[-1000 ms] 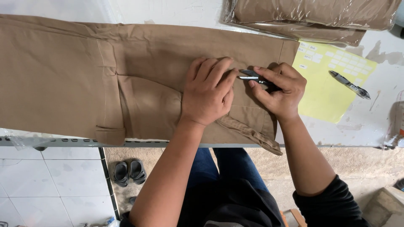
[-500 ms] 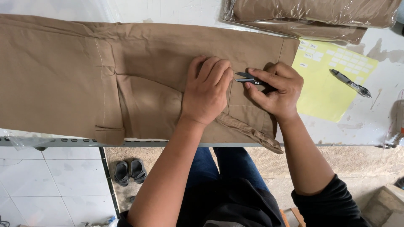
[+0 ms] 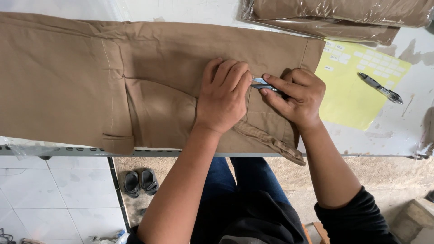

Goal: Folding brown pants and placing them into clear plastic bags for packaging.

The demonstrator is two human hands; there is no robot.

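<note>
A pair of tan trousers (image 3: 90, 86) lies flat across a white table (image 3: 389, 131), waistband toward the right. My left hand (image 3: 224, 97) presses palm-down on the cloth near the waist. My right hand (image 3: 296, 97) pinches a small metal thread snip (image 3: 262, 84), its tip touching the fabric right beside my left fingertips. The snip's handle is hidden in my right hand.
A yellow sheet of small labels (image 3: 357, 86) lies right of the trousers, with a pen (image 3: 379, 88) on its far edge. Folded tan garments in clear plastic bags (image 3: 334, 16) sit at the back right. Below the table edge are my legs and dark sandals (image 3: 140, 182) on the floor.
My right hand and the snip have shifted slightly left, closer to my left fingertips. The left hand and the trousers stay in place.
</note>
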